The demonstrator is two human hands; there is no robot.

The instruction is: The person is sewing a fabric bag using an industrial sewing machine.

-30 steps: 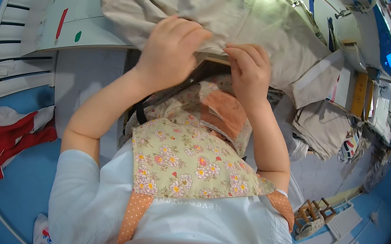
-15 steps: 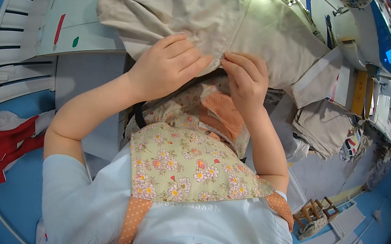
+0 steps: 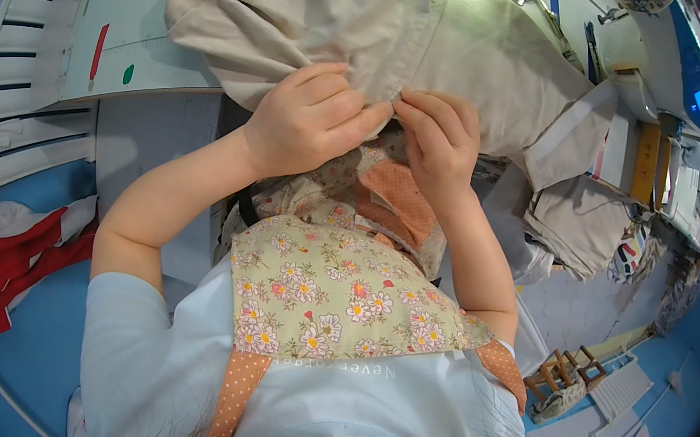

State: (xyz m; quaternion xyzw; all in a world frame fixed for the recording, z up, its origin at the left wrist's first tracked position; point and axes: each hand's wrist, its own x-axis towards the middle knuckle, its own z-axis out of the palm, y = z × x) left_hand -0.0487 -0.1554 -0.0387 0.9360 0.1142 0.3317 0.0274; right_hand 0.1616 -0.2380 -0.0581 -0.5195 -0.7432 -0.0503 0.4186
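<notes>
A wide beige cloth piece (image 3: 324, 12) with a long seam spreads across the white table and hangs over its near edge. My left hand (image 3: 314, 121) is closed on the cloth's near edge, fingers curled and thumb side toward the seam. Close beside it, my right hand (image 3: 440, 138) pinches the same edge between thumb and fingertips at the seam's lower end. The two hands' fingertips almost meet there. What lies under the fingers is hidden.
A white and blue sewing machine (image 3: 679, 67) with a lit screen stands at the far right. Metal hand tools (image 3: 593, 52) lie near it. More beige cloth (image 3: 579, 227) hangs at the right. A white slatted rack (image 3: 26, 26) borders the table's left; red cloth (image 3: 17, 263) lies below.
My left hand has shifted slightly right and nearer to me, its thumb side closer to the right fingertips. The cloth has slid a little left; the right hand has barely moved.
</notes>
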